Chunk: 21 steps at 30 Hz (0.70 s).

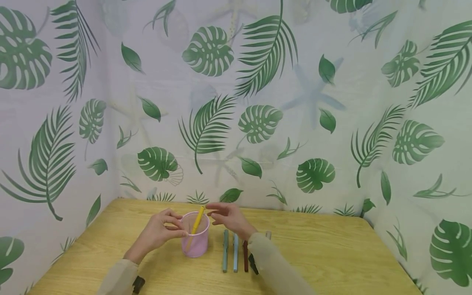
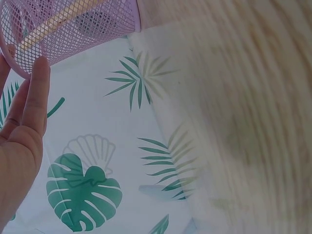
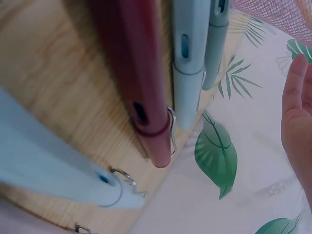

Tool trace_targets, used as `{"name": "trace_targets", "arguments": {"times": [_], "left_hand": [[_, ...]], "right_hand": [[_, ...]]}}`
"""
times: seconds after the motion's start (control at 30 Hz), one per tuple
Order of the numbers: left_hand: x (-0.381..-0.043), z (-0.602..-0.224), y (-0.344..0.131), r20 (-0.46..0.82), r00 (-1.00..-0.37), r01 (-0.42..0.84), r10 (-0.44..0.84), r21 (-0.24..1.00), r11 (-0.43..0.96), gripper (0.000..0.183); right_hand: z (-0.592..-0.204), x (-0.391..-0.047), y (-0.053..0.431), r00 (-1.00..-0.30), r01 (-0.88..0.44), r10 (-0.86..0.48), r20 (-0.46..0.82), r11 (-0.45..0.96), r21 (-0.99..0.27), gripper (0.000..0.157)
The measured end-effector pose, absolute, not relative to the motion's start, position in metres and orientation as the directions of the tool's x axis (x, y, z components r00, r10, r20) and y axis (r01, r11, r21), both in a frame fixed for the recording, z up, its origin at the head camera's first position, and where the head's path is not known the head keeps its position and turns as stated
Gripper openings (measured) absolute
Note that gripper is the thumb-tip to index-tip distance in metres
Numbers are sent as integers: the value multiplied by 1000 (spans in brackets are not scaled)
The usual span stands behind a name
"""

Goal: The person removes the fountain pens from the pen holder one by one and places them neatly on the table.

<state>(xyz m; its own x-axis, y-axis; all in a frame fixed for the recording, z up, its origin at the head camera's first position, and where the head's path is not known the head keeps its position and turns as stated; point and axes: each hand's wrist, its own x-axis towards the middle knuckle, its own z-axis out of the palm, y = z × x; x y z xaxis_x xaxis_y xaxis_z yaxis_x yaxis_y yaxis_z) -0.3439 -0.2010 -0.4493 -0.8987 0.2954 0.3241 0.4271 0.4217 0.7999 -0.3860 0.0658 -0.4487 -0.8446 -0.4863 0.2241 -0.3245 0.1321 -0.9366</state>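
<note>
A pink mesh pen cup (image 1: 195, 246) stands upright on the wooden table. Thumb and fingers of my left hand (image 1: 162, 229) hold its left side at the rim; the left wrist view shows these fingertips against the mesh cup (image 2: 105, 29). Inside, a yellow pen (image 1: 198, 221) leans with its top end above the rim. My right hand (image 1: 230, 217) is just right of that top end, fingers extended and nearly straight. Beside the cup lie a green pen (image 1: 225, 252), a light blue pen (image 1: 235, 254) and a dark red pen (image 1: 246, 258), side by side.
A pale pen (image 1: 268, 235) shows partly behind the right forearm; the right wrist view has a pale blue pen (image 3: 73, 170) beyond the dark red one. Leaf-printed cloth (image 1: 258, 164) walls the table (image 1: 313, 229) at the back and both sides.
</note>
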Motion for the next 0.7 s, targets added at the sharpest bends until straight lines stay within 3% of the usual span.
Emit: {"name": "trace_targets", "arguments": {"times": [0.33, 0.7], "left_hand": [[-343, -450, -201, 317, -902, 420, 293, 802, 424, 16], [-341, -446, -202, 348, -892, 447, 287, 771, 454, 16]], "right_hand": [[-450, -388, 58, -851, -293, -483, 207, 109, -950, 36], [-445, -386, 45, -859, -329, -464, 216, 177, -928, 35]]}}
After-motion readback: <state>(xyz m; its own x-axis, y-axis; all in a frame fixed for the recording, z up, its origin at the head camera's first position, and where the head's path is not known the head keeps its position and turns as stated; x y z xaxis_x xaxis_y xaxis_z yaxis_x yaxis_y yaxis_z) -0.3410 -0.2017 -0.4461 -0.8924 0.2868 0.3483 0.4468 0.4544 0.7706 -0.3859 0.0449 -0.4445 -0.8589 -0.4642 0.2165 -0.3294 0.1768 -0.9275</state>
